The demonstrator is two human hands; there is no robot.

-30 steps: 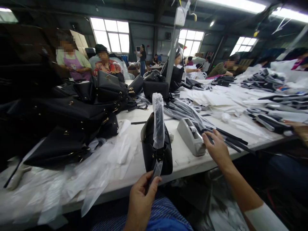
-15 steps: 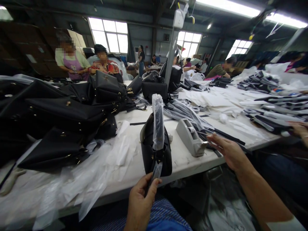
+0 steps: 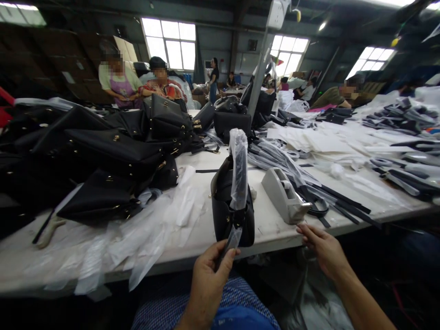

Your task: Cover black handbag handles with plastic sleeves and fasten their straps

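Note:
A black bag [image 3: 220,197] stands near the table's front edge, its raised handle [image 3: 239,169] wrapped in clear plastic. My left hand [image 3: 215,275] pinches the plastic-wrapped strap end [image 3: 233,240] at the front of the bag, thumb over fingers. To the right of the bag is a grey tape dispenser [image 3: 280,195]. Just below its front end, my right hand [image 3: 321,250] has thumb and fingertips pressed together; whatever is between them is too small to make out.
Black bags [image 3: 113,151] are heaped at the left, with clear plastic sleeves [image 3: 151,233] before them. Wrapped straps [image 3: 282,160] lie behind the dispenser. White sheets [image 3: 319,140] lie farther back. A metal post [image 3: 263,73] rises mid-table. Several people work beyond.
My right hand has moved down to the dispenser's front end, and its fingers have closed. The view has turned left. My left hand keeps its hold on the strap.

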